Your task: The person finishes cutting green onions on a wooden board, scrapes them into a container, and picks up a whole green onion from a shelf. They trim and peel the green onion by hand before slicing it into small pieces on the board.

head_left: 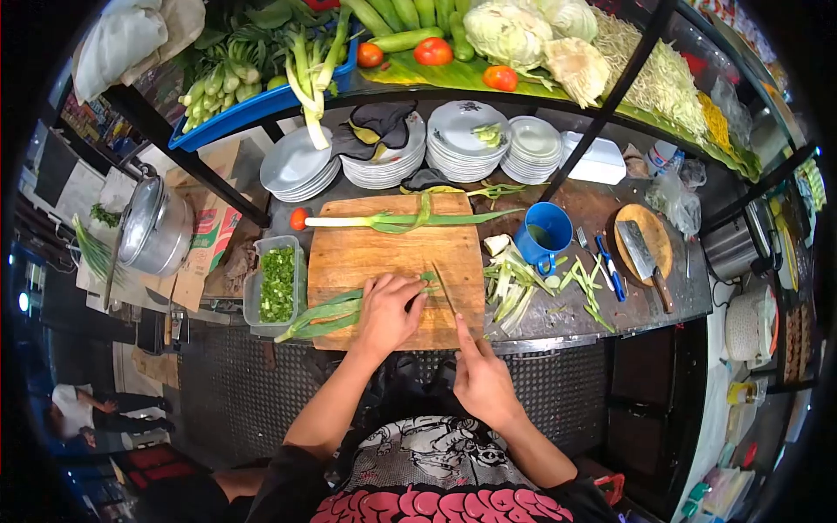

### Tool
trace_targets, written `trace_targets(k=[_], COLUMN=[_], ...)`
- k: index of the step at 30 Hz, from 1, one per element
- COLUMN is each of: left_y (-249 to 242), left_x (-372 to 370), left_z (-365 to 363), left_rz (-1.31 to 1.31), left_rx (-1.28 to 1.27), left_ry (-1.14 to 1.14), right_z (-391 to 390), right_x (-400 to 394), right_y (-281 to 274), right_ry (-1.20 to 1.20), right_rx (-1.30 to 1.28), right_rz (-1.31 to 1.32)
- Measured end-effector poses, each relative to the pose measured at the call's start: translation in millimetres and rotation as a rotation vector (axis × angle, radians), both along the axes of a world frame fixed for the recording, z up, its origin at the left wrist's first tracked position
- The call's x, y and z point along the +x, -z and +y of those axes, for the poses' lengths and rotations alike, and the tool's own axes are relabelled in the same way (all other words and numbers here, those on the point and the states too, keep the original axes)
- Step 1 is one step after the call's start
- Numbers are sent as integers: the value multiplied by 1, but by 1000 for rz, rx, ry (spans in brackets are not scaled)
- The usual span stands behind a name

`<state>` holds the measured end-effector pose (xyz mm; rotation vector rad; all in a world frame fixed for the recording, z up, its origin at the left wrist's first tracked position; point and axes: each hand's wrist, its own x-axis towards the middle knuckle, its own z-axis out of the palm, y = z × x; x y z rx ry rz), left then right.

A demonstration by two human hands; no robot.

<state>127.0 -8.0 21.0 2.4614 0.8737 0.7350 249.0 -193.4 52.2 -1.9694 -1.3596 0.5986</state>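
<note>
My left hand (389,312) presses a bundle of green onion leaves (324,319) against the wooden cutting board (349,261), fingers curled over it. The leaves hang past the board's left edge. In my right hand (485,380) is a knife (445,290), its blade just right of the left fingers, beside the cut end of the leaves. A whole green onion (349,221) lies across the far part of the board. Left of the board stands a clear plastic container (302,261) of chopped green onion (277,286). A small tomato (299,218) sits at the board's far left corner.
Right of the board lie green trimmings (514,292), a blue mug (544,234), a blue-handled tool (614,277), and a cleaver (641,253) on a round board (660,228). Plate stacks (301,166) stand behind, under a shelf of vegetables. A lidded pot (157,227) is at left.
</note>
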Motion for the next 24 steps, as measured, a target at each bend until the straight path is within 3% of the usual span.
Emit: trace_targets(k=[4,11,18,24], left_y=[5,12,12,8], left_x=[11,18,23,23], left_z=[12,12,17,18], left_rz=[-39,-125,-140,-155], left_rx=[-15,16,-78,-87], left_ry=[-66,-102,-159,-143], right_z=[-12,-13,8,14], right_x=[7,-5,-10,-10], right_y=[1,0,16,6], right_ry=[25,22,-16,-14], right_rx=[-110,-58,-62,-128], right_rz=[64,81,-98,-89])
